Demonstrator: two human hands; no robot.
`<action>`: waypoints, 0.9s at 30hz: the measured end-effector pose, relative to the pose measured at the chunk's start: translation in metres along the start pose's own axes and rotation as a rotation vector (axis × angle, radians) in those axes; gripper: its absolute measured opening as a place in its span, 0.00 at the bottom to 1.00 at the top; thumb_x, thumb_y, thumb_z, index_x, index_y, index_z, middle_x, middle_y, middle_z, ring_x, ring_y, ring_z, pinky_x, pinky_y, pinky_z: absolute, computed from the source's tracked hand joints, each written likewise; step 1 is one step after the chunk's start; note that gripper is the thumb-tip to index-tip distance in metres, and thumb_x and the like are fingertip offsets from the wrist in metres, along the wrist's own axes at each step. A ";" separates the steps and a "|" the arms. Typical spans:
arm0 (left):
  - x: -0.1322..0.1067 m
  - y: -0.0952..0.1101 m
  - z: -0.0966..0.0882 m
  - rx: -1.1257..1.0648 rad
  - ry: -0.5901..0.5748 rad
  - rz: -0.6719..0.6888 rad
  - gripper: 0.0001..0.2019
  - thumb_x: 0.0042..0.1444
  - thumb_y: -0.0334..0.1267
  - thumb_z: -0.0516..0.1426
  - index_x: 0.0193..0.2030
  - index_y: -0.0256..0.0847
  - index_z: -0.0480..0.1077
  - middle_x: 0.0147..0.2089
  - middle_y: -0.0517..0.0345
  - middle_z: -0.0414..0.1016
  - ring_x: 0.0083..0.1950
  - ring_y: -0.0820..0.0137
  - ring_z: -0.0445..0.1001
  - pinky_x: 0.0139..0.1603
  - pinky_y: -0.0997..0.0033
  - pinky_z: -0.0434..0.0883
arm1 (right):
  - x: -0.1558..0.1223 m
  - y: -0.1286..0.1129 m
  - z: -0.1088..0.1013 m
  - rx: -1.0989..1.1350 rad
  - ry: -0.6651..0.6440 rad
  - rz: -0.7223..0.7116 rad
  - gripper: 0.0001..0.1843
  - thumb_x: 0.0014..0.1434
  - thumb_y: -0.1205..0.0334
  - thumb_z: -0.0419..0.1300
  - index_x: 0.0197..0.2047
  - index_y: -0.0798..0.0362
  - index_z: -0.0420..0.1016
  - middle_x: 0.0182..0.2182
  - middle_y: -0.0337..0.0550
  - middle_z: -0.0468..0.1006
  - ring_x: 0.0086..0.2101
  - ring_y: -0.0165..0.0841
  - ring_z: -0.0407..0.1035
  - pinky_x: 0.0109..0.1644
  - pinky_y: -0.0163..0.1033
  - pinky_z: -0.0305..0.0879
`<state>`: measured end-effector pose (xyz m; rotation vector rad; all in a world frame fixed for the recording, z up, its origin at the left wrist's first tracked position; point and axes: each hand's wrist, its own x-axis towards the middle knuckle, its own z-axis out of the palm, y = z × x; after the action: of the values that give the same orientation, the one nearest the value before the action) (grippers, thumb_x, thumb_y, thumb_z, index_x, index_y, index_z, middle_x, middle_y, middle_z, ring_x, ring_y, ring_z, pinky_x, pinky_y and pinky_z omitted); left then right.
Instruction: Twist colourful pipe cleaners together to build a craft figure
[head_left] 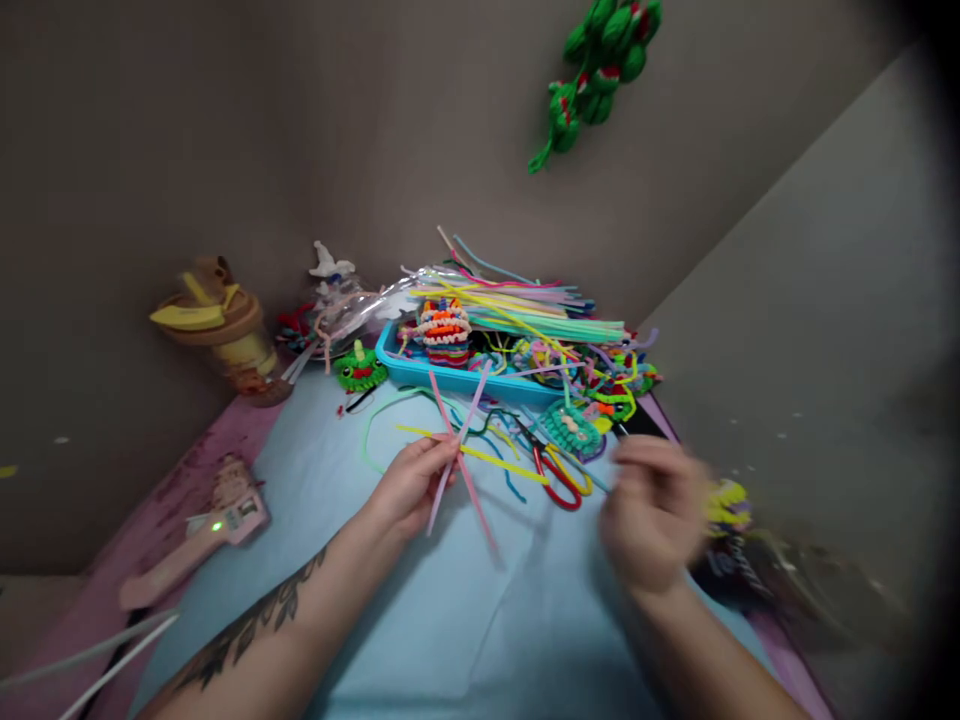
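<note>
My left hand [420, 480] pinches several pipe cleaners where they cross, holding them in a star shape above the table. Among them are a pink pipe cleaner [474, 497], a lilac pipe cleaner [475, 403] and a yellow pipe cleaner [510, 465]. Off to the right, my right hand [652, 510] is raised and blurred by motion, its fingers curled. Whether it grips anything does not show. Between the hands lie red-and-yellow-handled scissors [559, 480], beside loose blue and green pipe cleaner pieces and a teal fuzzy craft piece [571, 428].
A blue tray [480, 380] at the back is heaped with pipe cleaners. Left of it sit a green fuzzy figure [360, 368] and a brown pot [240, 340]. A pink glue gun [202, 540] with a lit green light lies at the left. Green figures [600, 75] hang above.
</note>
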<state>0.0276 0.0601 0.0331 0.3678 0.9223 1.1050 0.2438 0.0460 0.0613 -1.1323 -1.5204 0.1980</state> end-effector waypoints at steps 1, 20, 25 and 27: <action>0.000 -0.001 0.000 -0.006 -0.012 -0.017 0.16 0.35 0.39 0.69 0.27 0.35 0.70 0.21 0.64 0.69 0.21 0.81 0.66 0.23 0.84 0.65 | -0.005 0.002 0.007 0.015 -0.102 -0.006 0.06 0.59 0.64 0.57 0.40 0.52 0.73 0.35 0.43 0.74 0.35 0.33 0.69 0.39 0.40 0.68; -0.003 -0.018 0.013 -0.009 0.033 -0.069 0.15 0.36 0.38 0.69 0.26 0.34 0.70 0.22 0.63 0.70 0.23 0.81 0.67 0.23 0.83 0.65 | -0.047 0.003 0.054 0.085 -0.285 -0.121 0.08 0.54 0.72 0.60 0.37 0.51 0.74 0.27 0.40 0.77 0.29 0.30 0.70 0.34 0.37 0.67; 0.000 -0.023 0.011 0.001 0.099 -0.095 0.15 0.36 0.41 0.68 0.27 0.33 0.72 0.23 0.61 0.70 0.23 0.81 0.67 0.22 0.84 0.64 | -0.048 0.003 0.059 -0.021 -0.294 -0.228 0.08 0.55 0.72 0.60 0.38 0.51 0.74 0.28 0.38 0.80 0.29 0.30 0.74 0.36 0.35 0.68; 0.001 -0.023 0.009 0.035 0.108 -0.088 0.14 0.37 0.40 0.68 0.27 0.33 0.72 0.23 0.61 0.70 0.23 0.81 0.66 0.22 0.84 0.63 | -0.047 0.006 0.058 -0.039 -0.324 -0.324 0.11 0.56 0.72 0.60 0.43 0.53 0.74 0.32 0.41 0.81 0.33 0.31 0.75 0.39 0.36 0.69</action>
<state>0.0490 0.0528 0.0227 0.2952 1.0452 1.0367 0.1923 0.0409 0.0072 -0.8964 -1.9799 0.1340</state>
